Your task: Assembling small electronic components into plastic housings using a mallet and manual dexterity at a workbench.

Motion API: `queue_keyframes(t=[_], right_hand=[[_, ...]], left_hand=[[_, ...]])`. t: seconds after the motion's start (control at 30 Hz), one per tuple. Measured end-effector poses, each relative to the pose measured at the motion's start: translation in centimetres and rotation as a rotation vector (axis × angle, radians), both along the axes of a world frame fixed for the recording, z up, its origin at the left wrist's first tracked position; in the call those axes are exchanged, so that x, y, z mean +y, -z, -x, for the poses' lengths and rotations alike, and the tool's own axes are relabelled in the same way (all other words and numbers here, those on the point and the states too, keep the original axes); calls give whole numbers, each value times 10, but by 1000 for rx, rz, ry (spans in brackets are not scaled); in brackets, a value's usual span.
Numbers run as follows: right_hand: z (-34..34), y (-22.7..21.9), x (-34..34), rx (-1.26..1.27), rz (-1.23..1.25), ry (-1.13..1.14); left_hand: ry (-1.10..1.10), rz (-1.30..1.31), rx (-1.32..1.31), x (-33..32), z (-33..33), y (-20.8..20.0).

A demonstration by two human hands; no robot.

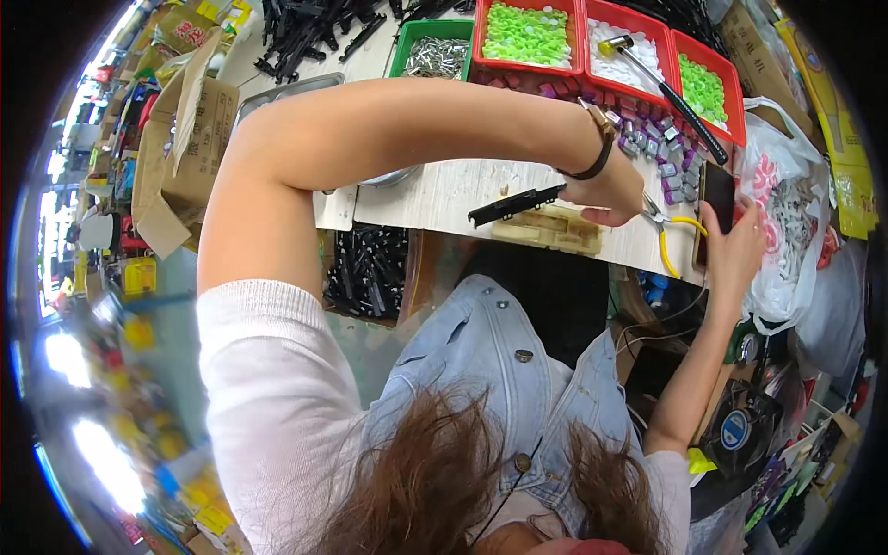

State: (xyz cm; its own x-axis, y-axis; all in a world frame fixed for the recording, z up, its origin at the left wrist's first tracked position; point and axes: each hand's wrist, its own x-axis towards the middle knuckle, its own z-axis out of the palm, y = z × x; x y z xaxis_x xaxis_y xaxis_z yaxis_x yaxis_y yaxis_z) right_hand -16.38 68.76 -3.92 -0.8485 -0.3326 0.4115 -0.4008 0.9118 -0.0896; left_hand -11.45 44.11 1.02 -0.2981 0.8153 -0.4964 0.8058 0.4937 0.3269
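Nearest of all, left of the tan, moulded rectangular block (578, 238), sat a cardboard-sided box of black and white parts (370, 268). The pale wood-grain bench (462, 190) ended just on the near side of the block. The slim black slotted plastic strip (504, 209) slanted across the block's far left part; whether it rested there could not be told. The left hand (612, 192) hung over the block's far right corner, fingers partly curled by the strip's right end; I could not tell whether they gripped it. Right of the block lay yellow-handled pliers (668, 252), and beyond them the right hand (737, 248) had thumb and fingers parted around the near end of a flat dark phone-like slab (715, 190).

Good handling, I judged, called for supporting the strip along its length over the block and lifting the slab clear of the pliers.

The bench lip left little margin before the block; the bare strip to its left offered more room. Beyond the block, small grey-and-purple metal pieces (652, 139), a black-handled hammer (680, 104) and red plastic trays (527, 67) crowded the way.
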Motion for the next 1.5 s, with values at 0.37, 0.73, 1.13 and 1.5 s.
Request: queue_keyframes(t=[0.37,0.73,1.13,1.5], right_hand=[[-110,35,-112,-114,306,-1072],[-103,42,-110,-235,434,-1066],[-101,23,-108,-365,303,-1088],[-64,8,-165,-501,454,-616]], left_hand=[[-353,-558,-295,-25,8,45],[-990,-326,647,-125,-73,35],[-1047,-284,931,-126,-152,-8],[-1242,-185,870,-185,-130,14]])
